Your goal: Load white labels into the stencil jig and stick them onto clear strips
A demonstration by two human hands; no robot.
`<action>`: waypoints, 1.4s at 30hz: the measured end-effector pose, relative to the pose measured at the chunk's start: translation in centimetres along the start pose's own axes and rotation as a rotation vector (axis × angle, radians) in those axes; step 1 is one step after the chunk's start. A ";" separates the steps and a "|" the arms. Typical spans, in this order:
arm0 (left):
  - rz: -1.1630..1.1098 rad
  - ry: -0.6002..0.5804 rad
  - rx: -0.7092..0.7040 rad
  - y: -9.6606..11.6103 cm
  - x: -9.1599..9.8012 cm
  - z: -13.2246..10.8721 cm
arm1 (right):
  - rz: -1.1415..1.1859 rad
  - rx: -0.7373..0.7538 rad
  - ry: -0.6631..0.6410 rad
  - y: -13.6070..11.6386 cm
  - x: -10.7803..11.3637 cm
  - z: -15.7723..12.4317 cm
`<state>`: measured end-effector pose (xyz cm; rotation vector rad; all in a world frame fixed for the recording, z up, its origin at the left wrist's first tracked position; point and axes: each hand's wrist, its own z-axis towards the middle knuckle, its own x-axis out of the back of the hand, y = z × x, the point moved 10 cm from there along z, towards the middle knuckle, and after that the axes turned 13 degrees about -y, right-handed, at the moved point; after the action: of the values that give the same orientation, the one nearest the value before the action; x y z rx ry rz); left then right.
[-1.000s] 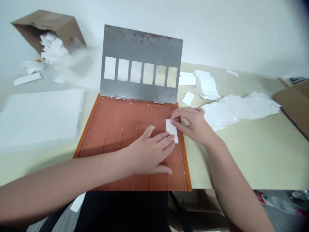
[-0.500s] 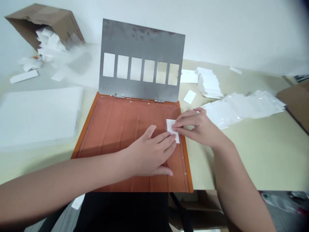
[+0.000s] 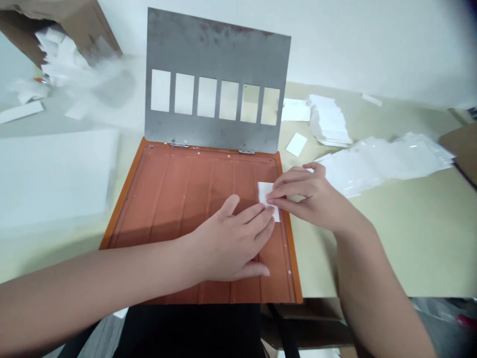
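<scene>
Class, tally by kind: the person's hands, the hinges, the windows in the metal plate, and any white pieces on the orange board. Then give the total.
Left hand and right hand: 2
Hinges: 2
Windows: 6
White piece: 1
Total: 11

Card [image 3: 264, 189] on base board [image 3: 171, 194], R side; hinged plate [image 3: 216, 52] behind; sheets [image 3: 55, 174] L; box [image 3: 87, 25] w/ papers [image 3: 63, 52] L rear; sleeves [image 3: 391, 159] R.

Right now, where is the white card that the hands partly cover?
In the head view, the white card lies near the right edge of the orange board, partly under the left hand and right hand.
</scene>
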<state>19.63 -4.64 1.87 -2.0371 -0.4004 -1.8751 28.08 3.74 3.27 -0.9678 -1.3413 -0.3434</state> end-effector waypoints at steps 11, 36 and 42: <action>0.008 0.005 0.001 0.1 0.2 -0.1 | -0.071 0.012 -0.012 -0.5 0.0 -0.1; -0.254 -0.070 -0.112 -1.4 0.4 0.6 | 0.000 -0.030 -0.072 -0.6 0.1 -0.6; -0.226 -0.056 -0.115 -1.5 0.6 0.4 | 0.077 -0.085 -0.069 0.8 0.0 -0.3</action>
<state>19.43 -3.12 2.48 -2.2044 -0.5706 -2.0159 28.86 3.99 2.96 -1.1082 -1.3569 -0.3131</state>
